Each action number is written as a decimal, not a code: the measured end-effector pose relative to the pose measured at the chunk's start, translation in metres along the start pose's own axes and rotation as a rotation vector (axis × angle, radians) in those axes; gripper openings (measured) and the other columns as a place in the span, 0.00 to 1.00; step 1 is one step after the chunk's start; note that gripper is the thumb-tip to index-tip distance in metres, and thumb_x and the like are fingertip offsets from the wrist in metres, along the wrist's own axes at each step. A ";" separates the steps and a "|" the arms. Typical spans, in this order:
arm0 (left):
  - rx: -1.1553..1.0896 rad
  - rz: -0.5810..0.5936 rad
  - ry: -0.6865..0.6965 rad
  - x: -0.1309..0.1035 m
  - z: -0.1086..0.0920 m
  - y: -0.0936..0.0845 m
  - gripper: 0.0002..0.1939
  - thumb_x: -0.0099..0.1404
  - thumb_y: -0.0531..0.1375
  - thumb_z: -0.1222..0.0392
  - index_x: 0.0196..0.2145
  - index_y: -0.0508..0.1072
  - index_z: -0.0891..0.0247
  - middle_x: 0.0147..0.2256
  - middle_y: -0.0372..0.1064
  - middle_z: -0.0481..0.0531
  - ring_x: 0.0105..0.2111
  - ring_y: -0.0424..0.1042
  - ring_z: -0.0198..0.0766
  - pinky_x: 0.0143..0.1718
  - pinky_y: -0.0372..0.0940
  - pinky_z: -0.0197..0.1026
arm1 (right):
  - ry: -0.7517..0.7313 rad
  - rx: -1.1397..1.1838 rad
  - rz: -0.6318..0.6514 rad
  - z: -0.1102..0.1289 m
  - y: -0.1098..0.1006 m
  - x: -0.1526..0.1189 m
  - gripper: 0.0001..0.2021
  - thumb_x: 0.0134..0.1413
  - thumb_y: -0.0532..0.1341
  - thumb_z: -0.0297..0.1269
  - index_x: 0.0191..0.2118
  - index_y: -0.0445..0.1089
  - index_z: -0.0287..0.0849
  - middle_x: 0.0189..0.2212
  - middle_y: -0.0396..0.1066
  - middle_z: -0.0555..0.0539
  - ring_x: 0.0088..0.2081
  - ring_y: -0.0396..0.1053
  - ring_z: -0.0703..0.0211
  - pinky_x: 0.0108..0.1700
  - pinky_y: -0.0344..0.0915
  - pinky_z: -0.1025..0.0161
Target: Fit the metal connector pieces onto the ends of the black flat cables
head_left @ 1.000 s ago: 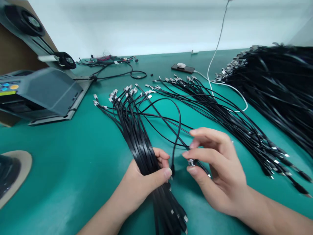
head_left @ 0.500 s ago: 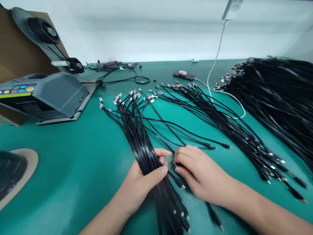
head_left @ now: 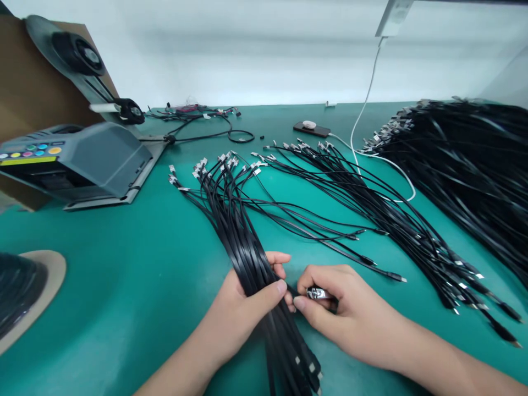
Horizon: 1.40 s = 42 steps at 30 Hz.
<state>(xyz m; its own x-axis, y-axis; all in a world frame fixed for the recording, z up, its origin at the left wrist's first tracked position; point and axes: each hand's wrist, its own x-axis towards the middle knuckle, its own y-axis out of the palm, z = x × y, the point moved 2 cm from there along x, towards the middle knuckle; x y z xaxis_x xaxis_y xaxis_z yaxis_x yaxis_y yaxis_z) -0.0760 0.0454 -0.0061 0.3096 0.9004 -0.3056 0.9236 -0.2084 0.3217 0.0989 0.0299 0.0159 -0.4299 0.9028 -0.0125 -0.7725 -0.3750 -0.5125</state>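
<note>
A bundle (head_left: 247, 253) of flat black cables is lying near the front edge of the green tabletop (head_left: 124, 264), running from its silver plugs, fanned toward the middle, down to its other ends at the front edge. The left hand (head_left: 247, 308) is wrapping around the bundle partway along, thumb pressing across the top and fingers curling underneath, so it is gripping the cables firmly. The right hand (head_left: 338, 313) is sitting just beside it, thumb and forefinger pinching a silver connector (head_left: 317, 293) whose tip is almost touching the left thumb.

A few loose cables (head_left: 330, 236) are trailing from the bundle toward the right. Beyond them a second spread of cables (head_left: 391, 214) is lying diagonally across the middle, its plugs pointing to the back edge. A large heap of cables (head_left: 474, 159) is filling the back right corner. A white cord (head_left: 363, 110) is hanging down to a phone (head_left: 311, 129) near the back edge. A grey machine (head_left: 78, 159) with coloured buttons is standing at the left edge, and a reel (head_left: 25, 286) is showing at the front left corner.
</note>
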 end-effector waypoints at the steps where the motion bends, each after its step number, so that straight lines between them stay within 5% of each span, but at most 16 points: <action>1: -0.017 -0.010 -0.013 0.000 0.000 0.001 0.16 0.61 0.69 0.58 0.46 0.76 0.59 0.35 0.69 0.46 0.30 0.74 0.35 0.35 0.69 0.39 | 0.010 0.012 0.013 0.000 -0.001 0.000 0.07 0.59 0.58 0.29 0.29 0.63 0.44 0.20 0.59 0.58 0.22 0.51 0.68 0.24 0.48 0.69; 8: -0.041 -0.088 -0.058 0.001 -0.002 0.000 0.15 0.64 0.66 0.54 0.46 0.72 0.62 0.25 0.70 0.44 0.26 0.71 0.32 0.29 0.65 0.35 | 0.057 0.083 0.123 0.003 -0.015 0.000 0.12 0.51 0.58 0.29 0.24 0.54 0.44 0.20 0.49 0.56 0.24 0.48 0.66 0.24 0.46 0.68; 15: -0.076 0.046 0.005 0.002 -0.002 -0.001 0.13 0.61 0.69 0.58 0.42 0.71 0.60 0.22 0.70 0.43 0.24 0.67 0.32 0.30 0.63 0.34 | 0.112 0.247 -0.130 -0.005 0.003 0.000 0.09 0.62 0.59 0.40 0.32 0.69 0.42 0.23 0.61 0.55 0.26 0.55 0.65 0.29 0.54 0.67; 22: -0.131 0.007 0.012 0.002 -0.004 0.002 0.10 0.63 0.67 0.56 0.36 0.71 0.61 0.21 0.65 0.43 0.23 0.65 0.31 0.29 0.61 0.35 | 0.114 0.301 0.013 -0.009 0.014 -0.002 0.03 0.60 0.60 0.35 0.35 0.69 0.43 0.29 0.70 0.52 0.30 0.64 0.63 0.32 0.60 0.67; 25: -0.094 0.053 0.020 0.003 -0.001 -0.001 0.11 0.62 0.68 0.55 0.35 0.71 0.62 0.23 0.67 0.44 0.24 0.66 0.31 0.29 0.61 0.35 | 0.126 0.339 -0.060 -0.008 0.008 -0.001 0.05 0.59 0.61 0.38 0.35 0.70 0.43 0.28 0.69 0.51 0.30 0.65 0.62 0.32 0.62 0.66; 31: 0.012 0.128 -0.015 0.006 0.004 -0.003 0.20 0.50 0.76 0.58 0.36 0.72 0.62 0.26 0.71 0.44 0.25 0.69 0.31 0.27 0.62 0.33 | 0.087 0.396 -0.276 -0.002 0.007 0.005 0.03 0.57 0.62 0.35 0.34 0.68 0.43 0.28 0.70 0.52 0.30 0.66 0.63 0.31 0.64 0.67; 42: 0.038 0.087 0.000 0.001 0.001 0.000 0.12 0.60 0.70 0.55 0.35 0.72 0.62 0.22 0.72 0.46 0.23 0.70 0.34 0.27 0.64 0.36 | -0.123 0.169 -0.293 -0.001 0.001 0.001 0.07 0.64 0.54 0.30 0.41 0.69 0.44 0.34 0.70 0.50 0.35 0.68 0.62 0.37 0.66 0.64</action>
<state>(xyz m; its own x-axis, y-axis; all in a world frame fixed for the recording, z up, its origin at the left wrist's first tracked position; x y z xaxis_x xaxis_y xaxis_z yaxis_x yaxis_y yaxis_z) -0.0756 0.0463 -0.0076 0.3891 0.8782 -0.2781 0.9011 -0.3003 0.3127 0.0980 0.0304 0.0142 -0.2242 0.9487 0.2229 -0.9332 -0.1431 -0.3297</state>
